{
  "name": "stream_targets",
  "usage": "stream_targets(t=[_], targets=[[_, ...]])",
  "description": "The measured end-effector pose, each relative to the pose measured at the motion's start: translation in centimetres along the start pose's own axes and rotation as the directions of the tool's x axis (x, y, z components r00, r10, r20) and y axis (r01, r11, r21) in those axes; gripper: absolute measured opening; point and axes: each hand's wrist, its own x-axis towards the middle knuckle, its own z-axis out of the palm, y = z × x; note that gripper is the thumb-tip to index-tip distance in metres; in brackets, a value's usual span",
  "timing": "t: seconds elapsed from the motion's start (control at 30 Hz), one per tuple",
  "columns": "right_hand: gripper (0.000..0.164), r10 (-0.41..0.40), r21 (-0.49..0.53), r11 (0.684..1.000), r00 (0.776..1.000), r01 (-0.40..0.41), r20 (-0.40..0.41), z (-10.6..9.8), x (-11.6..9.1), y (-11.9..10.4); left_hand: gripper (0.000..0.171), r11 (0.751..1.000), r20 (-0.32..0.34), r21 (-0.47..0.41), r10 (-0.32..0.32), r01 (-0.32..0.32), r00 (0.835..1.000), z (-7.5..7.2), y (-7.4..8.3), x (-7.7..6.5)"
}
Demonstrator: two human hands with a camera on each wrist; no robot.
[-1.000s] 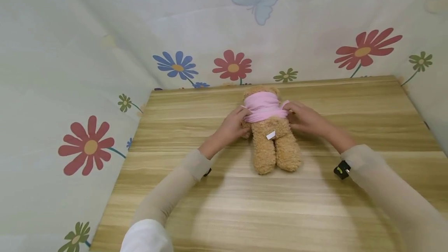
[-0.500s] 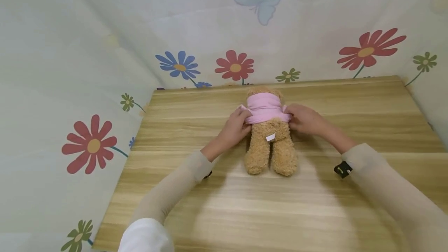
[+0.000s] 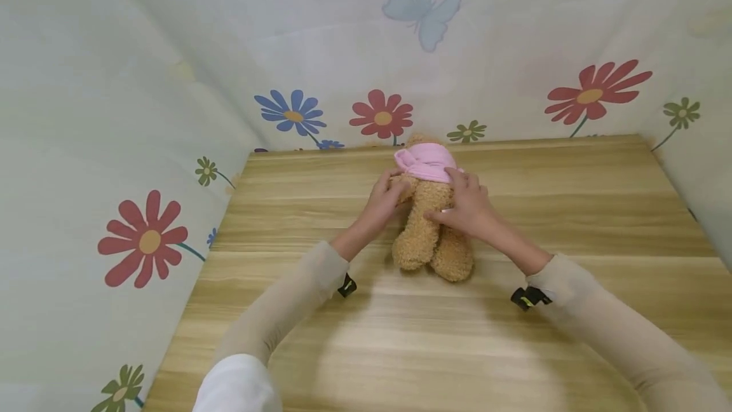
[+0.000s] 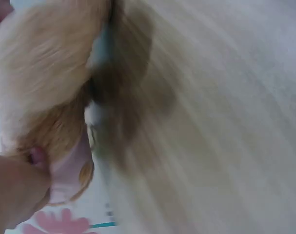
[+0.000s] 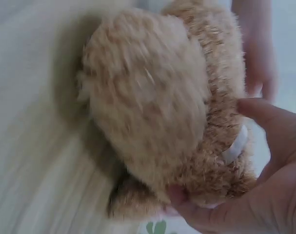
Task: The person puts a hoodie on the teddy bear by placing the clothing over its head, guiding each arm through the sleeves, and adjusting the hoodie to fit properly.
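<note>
The left-hand grip (image 3: 380,207) and right-hand grip (image 3: 471,205) were both clamped on the tan, curly-plush teddy bear (image 3: 417,243), dressed in a pink fabric garment (image 3: 430,157), over the wood-grain worktop (image 3: 446,348).

teddy bear (image 3: 422,229): blurred, wrist views | white tag (image 5: 236,145): mostly covered — head view | left hand (image 4: 17,189): cropped — left wrist

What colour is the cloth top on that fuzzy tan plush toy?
The cloth top is light pink, clearest in the head view.
</note>
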Motion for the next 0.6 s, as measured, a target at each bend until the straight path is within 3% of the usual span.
stream_targets(t=[0.07, 0.1, 0.13, 0.17, 0.2, 0.23, 0.27, 0.3, 0.33, 0.4, 0.43, 0.47, 0.53, 0.6], targets=[[0.104, 0.005, 0.202, 0.979, 0.999, -0.012, 0.037, -0.9, 0.3, 0.5, 0.039, 0.988, 0.017, 0.063, 0.139, -0.140, 0.990, 0.4, 1.1, -0.6], [0.101, 0.006, 0.329, 0.944, 0.997, -0.031, 0.076, -1.5, 0.4, 0.7, 0.040, 0.968, 0.045, 0.111, 0.224, -0.227, 0.974, 0.6, 1.8, -0.8], [0.097, 0.001, 0.468, 0.882, 0.992, -0.060, 0.125, -2.0, 0.5, 0.9, 0.042, 0.931, 0.086, 0.172, 0.312, -0.323, 0.946, 0.9, 2.5, -0.9], [0.091, -0.023, 0.609, 0.788, 0.985, -0.088, 0.172, -2.4, 0.6, 1.1, 0.044, 0.879, 0.139, 0.240, 0.389, -0.412, 0.911, 1.2, 3.3, -1.1], [0.087, -0.028, 0.724, 0.672, 0.971, -0.157, 0.237, -2.7, 0.6, 1.2, 0.045, 0.825, 0.194, 0.298, 0.441, -0.481, 0.876, 1.6, 4.2, -1.2], [0.085, -0.020, 0.767, 0.601, 0.956, -0.224, 0.294, -2.8, 0.6, 1.5, 0.047, 0.778, 0.247, 0.337, 0.469, -0.530, 0.848, 2.0, 4.9, -1.3], [0.080, -0.013, 0.781, 0.556, 0.936, -0.287, 0.353, -2.8, 0.7, 1.8, 0.049, 0.745, 0.294, 0.363, 0.478, -0.559, 0.828, 2.5, 5.5, -1.3], [0.076, -0.010, 0.771, 0.550, 0.920, -0.322, 0.391, -2.7, 0.7, 2.2, 0.051, 0.724, 0.340, 0.387, 0.463, -0.571, 0.818, 3.1, 5.8, -1.3], [0.074, 0.009, 0.735, 0.590, 0.913, -0.334, 0.407, -2.4, 0.7, 2.6, 0.052, 0.706, 0.387, 0.419, 0.430, -0.571, 0.816, 3.7, 5.9, -1.2], [0.075, 0.062, 0.616, 0.712, 0.905, -0.336, 0.421, -1.8, 0.8, 3.5, 0.051, 0.677, 0.457, 0.495, 0.329, -0.544, 0.826, 4.8, 5.4, -0.8], [0.076, 0.096, 0.528, 0.788, 0.911, -0.316, 0.402, -1.6, 0.9, 3.9, 0.050, 0.654, 0.481, 0.538, 0.280, -0.532, 0.831, 5.1, 4.9, -0.7], [0.075, 0.121, 0.452, 0.842, 0.920, -0.294, 0.374, -1.4, 0.9, 4.2, 0.048, 0.631, 0.501, 0.571, 0.238, -0.525, 0.832, 5.3, 4.4, -0.7], [0.088, 0.151, 0.349, 0.905, 0.951, -0.243, 0.271, -1.2, 1.0, 4.5, 0.043, 0.577, 0.523, 0.613, 0.216, -0.540, 0.824, 5.2, 3.5, -0.8], [0.097, 0.140, 0.310, 0.932, 0.975, -0.189, 0.174, -1.2, 1.0, 4.4, 0.037, 0.548, 0.510, 0.626, 0.251, -0.555, 0.823, 4.6, 3.2, -1.0]])
